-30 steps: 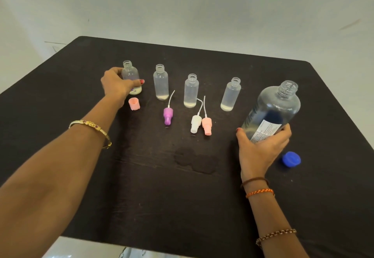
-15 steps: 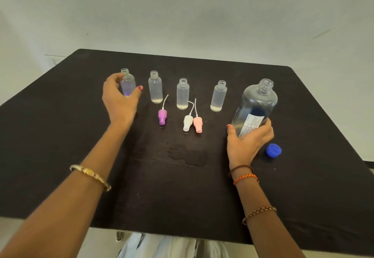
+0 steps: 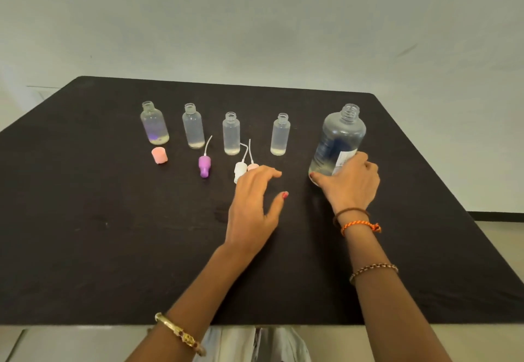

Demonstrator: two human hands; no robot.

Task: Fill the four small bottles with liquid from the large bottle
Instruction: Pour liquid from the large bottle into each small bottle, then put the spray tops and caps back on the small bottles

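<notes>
Now right hand (image 3: 350,184) grips large bottle (image 3: 338,139), left hand (image 3: 255,205) fingers spread empty; narrow small-bottle necks probably risk spills.

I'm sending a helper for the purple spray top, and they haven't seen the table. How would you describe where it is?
On the black table, four small open bottles stand in a row. The purple top lies just in front of the second bottle from the left, its white tube pointing back. It is the only purple piece; the neighbouring tops are pink or white.
</notes>
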